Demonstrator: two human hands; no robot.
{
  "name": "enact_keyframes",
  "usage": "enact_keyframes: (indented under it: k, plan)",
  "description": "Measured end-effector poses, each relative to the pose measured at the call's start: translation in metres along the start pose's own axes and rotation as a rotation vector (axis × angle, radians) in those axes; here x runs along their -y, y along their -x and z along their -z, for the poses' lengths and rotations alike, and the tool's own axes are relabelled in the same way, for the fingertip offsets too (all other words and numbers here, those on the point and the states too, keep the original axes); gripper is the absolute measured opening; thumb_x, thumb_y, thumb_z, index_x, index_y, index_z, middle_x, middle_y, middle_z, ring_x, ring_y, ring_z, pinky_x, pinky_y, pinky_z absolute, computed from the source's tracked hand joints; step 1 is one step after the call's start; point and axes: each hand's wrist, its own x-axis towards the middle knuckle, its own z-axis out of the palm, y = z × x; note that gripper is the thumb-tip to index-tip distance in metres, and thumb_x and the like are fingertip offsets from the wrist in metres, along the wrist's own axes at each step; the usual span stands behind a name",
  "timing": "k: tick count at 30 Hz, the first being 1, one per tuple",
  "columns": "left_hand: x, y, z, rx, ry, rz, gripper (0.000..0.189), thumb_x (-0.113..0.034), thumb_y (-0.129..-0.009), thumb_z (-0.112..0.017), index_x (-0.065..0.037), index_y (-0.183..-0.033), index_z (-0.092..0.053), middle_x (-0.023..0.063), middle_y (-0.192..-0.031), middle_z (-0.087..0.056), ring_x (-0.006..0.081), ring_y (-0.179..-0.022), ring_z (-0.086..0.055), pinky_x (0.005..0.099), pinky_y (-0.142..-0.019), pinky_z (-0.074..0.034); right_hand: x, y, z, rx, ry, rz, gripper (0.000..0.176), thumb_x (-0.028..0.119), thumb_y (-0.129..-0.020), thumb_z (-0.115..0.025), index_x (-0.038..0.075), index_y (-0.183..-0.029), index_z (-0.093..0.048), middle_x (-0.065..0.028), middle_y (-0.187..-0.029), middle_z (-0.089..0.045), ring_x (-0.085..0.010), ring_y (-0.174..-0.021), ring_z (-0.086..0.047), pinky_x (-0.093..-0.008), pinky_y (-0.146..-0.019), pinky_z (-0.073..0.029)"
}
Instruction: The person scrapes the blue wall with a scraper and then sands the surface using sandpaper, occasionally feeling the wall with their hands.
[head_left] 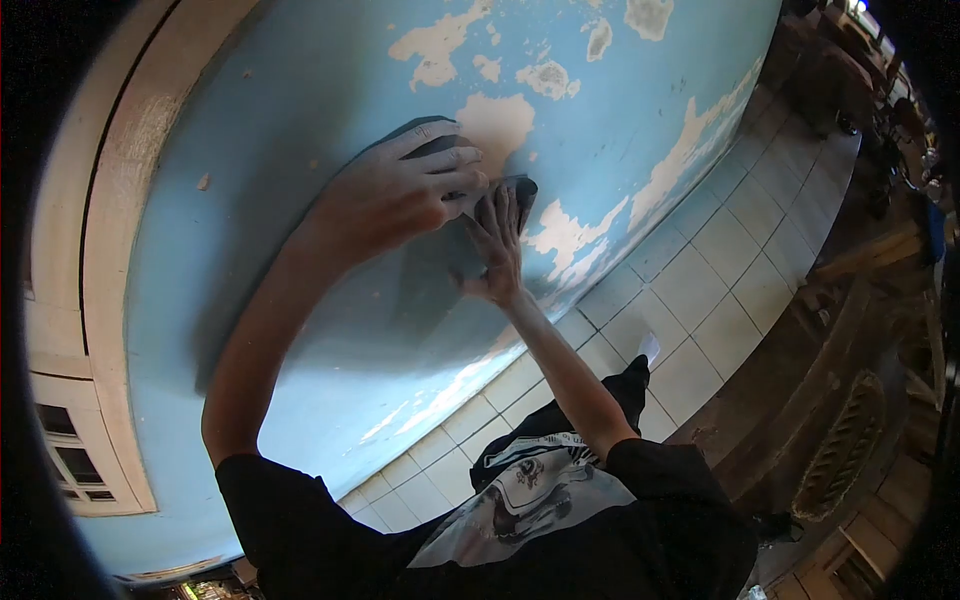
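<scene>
From my remote seat I judge the dark sheet [528, 188] on the blue wall [600, 140] light and bendy, best held flat, as the extended right fingers [503, 215] hold it; the left fingers' [455, 158] grip I cannot tell.

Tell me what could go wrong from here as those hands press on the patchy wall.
The painted light-blue wall has ragged pale patches, so more paint might flake, perhaps onto the square whitish floor tiles alongside. The dark grey sheet, material unclear, under the bare right hand could slip, letting the fingers scrape the wall.
</scene>
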Motion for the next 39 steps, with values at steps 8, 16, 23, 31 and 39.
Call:
enact_keyframes:
  k: [8, 16, 23, 31, 39]
  plan:
    - [0.012, -0.005, 0.004, -0.181, -0.247, 0.244, 0.049, -0.027, -0.084, -0.057, -0.019, -0.131, -0.050, -0.0053, -0.138, -0.047, 0.0108, -0.131, -0.038, 0.0333, -0.115, -0.023, 0.042, -0.015, -0.017, -0.317, -0.062, -0.330, 0.043, 0.015, -0.099, -0.037, -0.006, -0.137, -0.037, -0.0227, -0.146, -0.032, -0.0360, -0.141, -0.019, -0.0453, -0.114, -0.009]
    - [0.027, -0.019, 0.008, -0.159, -0.361, 0.318, 0.058, -0.038, -0.088, -0.057, -0.018, -0.139, -0.041, -0.0028, -0.146, -0.037, 0.0130, -0.136, -0.032, 0.0379, -0.117, -0.017, 0.042, -0.027, 0.003, -0.181, -0.018, -0.258, 0.047, 0.015, -0.101, -0.032, -0.004, -0.143, -0.026, -0.0189, -0.151, -0.023, -0.0316, -0.142, -0.016, -0.0410, -0.115, -0.007]
    - [0.038, -0.027, 0.046, -0.114, -0.329, 0.255, 0.051, -0.039, -0.090, -0.050, -0.011, -0.132, -0.047, 0.0032, -0.142, -0.042, 0.0172, -0.132, -0.037, 0.0394, -0.113, -0.023, 0.030, -0.014, -0.004, -0.212, -0.036, -0.305, 0.050, 0.013, -0.099, -0.031, 0.001, -0.146, -0.020, -0.0161, -0.154, -0.018, -0.0285, -0.143, -0.011, -0.0403, -0.115, 0.000]
    - [0.037, -0.025, 0.053, -0.054, -0.363, 0.240, 0.050, -0.039, -0.090, -0.048, -0.011, -0.132, -0.048, 0.0034, -0.140, -0.044, 0.0177, -0.132, -0.036, 0.0394, -0.114, -0.022, 0.040, -0.018, 0.000, -0.199, 0.014, -0.350, 0.054, 0.018, -0.100, -0.031, 0.002, -0.148, -0.012, -0.0162, -0.155, -0.011, -0.0274, -0.144, -0.006, -0.0422, -0.114, 0.004]
    - [0.037, -0.027, 0.046, -0.112, -0.343, 0.262, 0.047, -0.039, -0.091, -0.048, -0.013, -0.130, -0.050, 0.0027, -0.139, -0.045, 0.0179, -0.131, -0.037, 0.0384, -0.114, -0.022, 0.034, -0.012, -0.002, -0.176, -0.016, -0.321, 0.052, 0.003, -0.097, -0.029, 0.001, -0.147, -0.014, -0.0164, -0.155, -0.013, -0.0276, -0.143, -0.009, -0.0381, -0.115, -0.003]
